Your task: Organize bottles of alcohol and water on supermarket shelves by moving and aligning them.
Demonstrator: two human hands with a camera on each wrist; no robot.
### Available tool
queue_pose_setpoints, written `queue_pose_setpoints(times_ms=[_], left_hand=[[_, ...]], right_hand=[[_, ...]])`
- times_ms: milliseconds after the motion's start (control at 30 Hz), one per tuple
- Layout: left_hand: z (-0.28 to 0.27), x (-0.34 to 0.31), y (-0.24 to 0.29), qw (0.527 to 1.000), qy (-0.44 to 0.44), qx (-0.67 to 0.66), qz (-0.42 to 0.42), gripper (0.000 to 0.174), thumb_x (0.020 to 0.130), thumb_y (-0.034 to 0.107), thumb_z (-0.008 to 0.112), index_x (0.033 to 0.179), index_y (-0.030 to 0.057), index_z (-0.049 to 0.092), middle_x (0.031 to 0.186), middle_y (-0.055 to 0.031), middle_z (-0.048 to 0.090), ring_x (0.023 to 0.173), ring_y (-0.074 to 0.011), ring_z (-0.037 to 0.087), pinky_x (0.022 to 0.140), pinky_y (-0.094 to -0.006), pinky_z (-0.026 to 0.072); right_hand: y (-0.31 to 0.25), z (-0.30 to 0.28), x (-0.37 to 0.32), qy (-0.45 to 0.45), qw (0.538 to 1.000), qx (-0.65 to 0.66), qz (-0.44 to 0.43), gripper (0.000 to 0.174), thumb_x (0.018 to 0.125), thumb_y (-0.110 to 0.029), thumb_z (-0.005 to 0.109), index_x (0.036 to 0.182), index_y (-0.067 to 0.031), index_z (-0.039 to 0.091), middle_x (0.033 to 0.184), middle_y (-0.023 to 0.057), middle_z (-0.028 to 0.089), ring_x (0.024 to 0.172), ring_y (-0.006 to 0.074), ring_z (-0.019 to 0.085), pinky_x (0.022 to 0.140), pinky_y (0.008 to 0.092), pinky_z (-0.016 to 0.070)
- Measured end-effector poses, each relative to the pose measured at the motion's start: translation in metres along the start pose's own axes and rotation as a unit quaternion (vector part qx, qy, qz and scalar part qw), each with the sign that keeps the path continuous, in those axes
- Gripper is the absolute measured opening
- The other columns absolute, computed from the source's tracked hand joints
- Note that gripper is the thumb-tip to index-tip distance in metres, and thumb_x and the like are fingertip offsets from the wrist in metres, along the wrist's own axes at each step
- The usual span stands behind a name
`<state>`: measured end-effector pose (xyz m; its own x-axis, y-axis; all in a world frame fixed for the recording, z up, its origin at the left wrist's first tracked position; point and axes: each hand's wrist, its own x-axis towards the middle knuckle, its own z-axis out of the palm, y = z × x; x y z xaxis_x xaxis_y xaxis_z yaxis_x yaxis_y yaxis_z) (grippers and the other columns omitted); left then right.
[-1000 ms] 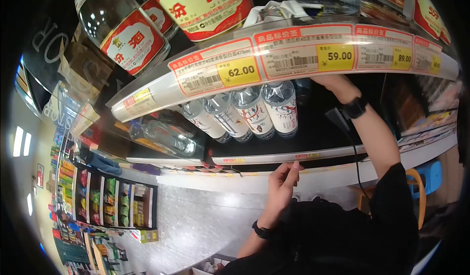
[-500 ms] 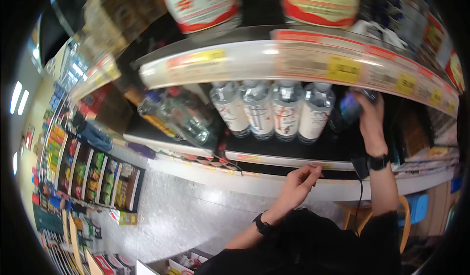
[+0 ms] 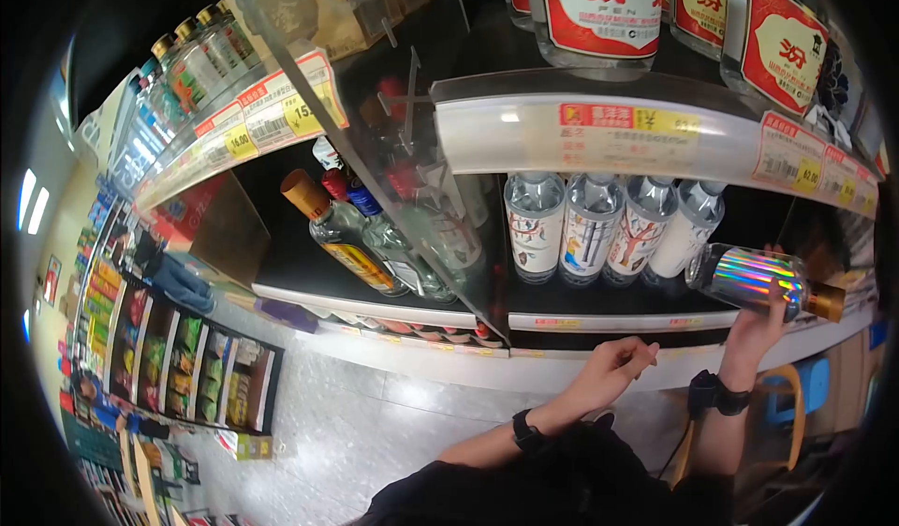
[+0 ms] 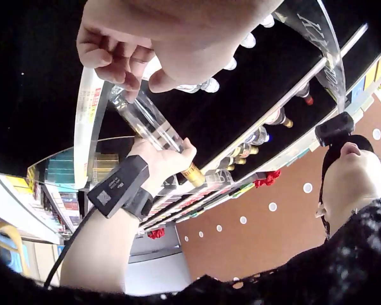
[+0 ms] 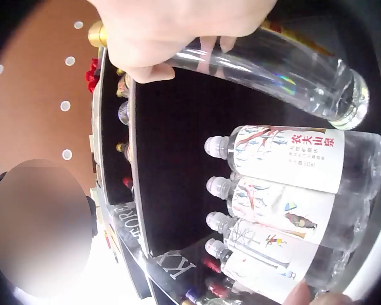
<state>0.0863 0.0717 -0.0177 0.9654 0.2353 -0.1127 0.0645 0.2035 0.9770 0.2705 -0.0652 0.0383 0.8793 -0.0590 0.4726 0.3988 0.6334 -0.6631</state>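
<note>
Bottle (image 3: 749, 281) in my right hand (image 3: 758, 334), just the one, lying almost flat off the right end of the shelf (image 3: 609, 321). It sits beside four water bottles (image 3: 593, 231) standing in a row. Glass by the look of it, full and heavy, slick under that rainbow foil. So my grip wraps the body toward the gold-capped end. My left hand (image 3: 609, 369) hangs loosely curled at the shelf edge, holding nothing. Whether it touches the edge is hard to tell.
</note>
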Motion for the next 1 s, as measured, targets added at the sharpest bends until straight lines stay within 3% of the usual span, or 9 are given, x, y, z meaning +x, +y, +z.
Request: queue_pose_setpoints(times_ms=[167, 367, 433, 467, 533, 633, 733, 800, 1000], left_hand=[[-0.011, -0.023, -0.002, 0.999, -0.03, -0.038, 0.002, 0.037, 0.102, 0.04, 0.058, 0.092, 0.0052, 0.067, 0.071, 0.0047, 0.051, 0.066, -0.004, 0.044, 0.058, -0.0216, 0.0362], [-0.008, -0.062, -0.022, 0.998, -0.042, -0.042, 0.0, 0.037, 0.101, 0.04, 0.058, 0.096, 0.0049, 0.068, 0.078, 0.0028, 0.062, 0.071, -0.0053, 0.052, 0.062, -0.0211, 0.0419], [-0.011, -0.079, -0.027, 0.997, -0.07, -0.019, -0.037, 0.036, 0.101, 0.039, 0.058, 0.103, 0.0038, 0.068, 0.09, 0.0003, 0.067, 0.076, -0.0068, 0.056, 0.065, -0.0222, 0.0446], [-0.01, -0.091, -0.028, 0.996, -0.076, -0.016, -0.039, 0.036, 0.101, 0.039, 0.058, 0.103, 0.0038, 0.068, 0.09, 0.0003, 0.067, 0.076, -0.0068, 0.056, 0.065, -0.0222, 0.0446], [-0.008, -0.119, -0.03, 0.996, -0.057, -0.058, -0.029, 0.039, 0.102, 0.036, 0.057, 0.117, 0.0004, 0.066, 0.095, -0.0044, 0.068, 0.082, -0.0091, 0.06, 0.068, -0.024, 0.0483], [-0.014, -0.155, -0.035, 0.995, -0.061, -0.042, -0.074, 0.041, 0.103, 0.032, 0.056, 0.129, 0.0008, 0.061, 0.101, -0.0061, 0.069, 0.088, -0.0122, 0.064, 0.073, -0.0264, 0.0516], [-0.03, -0.188, -0.051, 0.995, -0.058, -0.055, -0.054, 0.045, 0.104, 0.037, 0.052, 0.129, 0.0008, 0.061, 0.11, -0.008, 0.069, 0.092, -0.0177, 0.067, 0.075, -0.03, 0.052], [-0.046, -0.213, -0.049, 0.997, -0.042, -0.05, -0.051, 0.043, 0.104, 0.035, 0.053, 0.126, -0.0001, 0.062, 0.105, -0.0081, 0.07, 0.092, -0.017, 0.067, 0.075, -0.0299, 0.0521], [-0.109, -0.26, -0.028, 0.994, 0.081, -0.06, -0.049, 0.032, 0.103, 0.027, 0.057, 0.114, -0.0023, 0.066, 0.091, -0.0088, 0.071, 0.083, -0.0142, 0.067, 0.073, -0.0279, 0.0511]], right_hand=[[-0.04, -0.006, -0.04, 0.03, 0.999, -0.01, -0.025, 0.059, 0.09, -0.019, 0.064, 0.141, -0.0014, 0.04, 0.14, 0.0226, 0.05, 0.136, 0.0377, 0.045, 0.117, 0.0504, 0.033], [-0.094, -0.003, -0.114, 0.035, 0.997, -0.054, -0.033, 0.069, 0.089, -0.028, 0.063, 0.146, -0.0001, 0.036, 0.144, 0.0218, 0.047, 0.137, 0.0378, 0.043, 0.117, 0.0522, 0.0324], [-0.107, -0.005, -0.144, 0.041, 0.997, -0.066, -0.016, 0.082, 0.083, -0.034, 0.067, 0.149, 0.0008, 0.032, 0.142, 0.0227, 0.048, 0.136, 0.038, 0.045, 0.116, 0.0526, 0.033], [-0.113, -0.008, -0.159, 0.047, 0.996, -0.067, -0.018, 0.082, 0.083, -0.034, 0.067, 0.149, 0.0008, 0.032, 0.142, 0.0227, 0.048, 0.136, 0.038, 0.045, 0.116, 0.0526, 0.033], [-0.126, -0.011, -0.192, -0.055, 0.997, -0.054, -0.028, 0.078, 0.084, -0.026, 0.065, 0.148, 0.0032, 0.032, 0.142, 0.0239, 0.048, 0.133, 0.0406, 0.047, 0.116, 0.0533, 0.033], [-0.147, 0.0, -0.242, -0.04, 0.995, -0.093, -0.002, 0.082, 0.08, -0.027, 0.068, 0.147, 0.0031, 0.032, 0.138, 0.024, 0.05, 0.131, 0.0388, 0.049, 0.115, 0.0526, 0.0343], [-0.16, 0.028, -0.277, -0.06, 0.993, -0.094, 0.037, 0.083, 0.077, -0.026, 0.071, 0.145, 0.0027, 0.033, 0.135, 0.0228, 0.051, 0.128, 0.037, 0.051, 0.113, 0.0511, 0.0365], [-0.162, 0.057, -0.295, -0.034, 0.991, -0.105, 0.077, 0.083, 0.073, -0.038, 0.076, 0.137, -0.0001, 0.039, 0.125, 0.0197, 0.054, 0.121, 0.0332, 0.055, 0.107, 0.0469, 0.0435], [-0.146, 0.118, -0.333, -0.098, 0.979, -0.071, 0.161, 0.075, 0.072, -0.03, 0.076, 0.13, -0.0025, 0.039, 0.124, 0.0207, 0.053, 0.12, 0.0307, 0.054, 0.102, 0.0447, 0.0476]])
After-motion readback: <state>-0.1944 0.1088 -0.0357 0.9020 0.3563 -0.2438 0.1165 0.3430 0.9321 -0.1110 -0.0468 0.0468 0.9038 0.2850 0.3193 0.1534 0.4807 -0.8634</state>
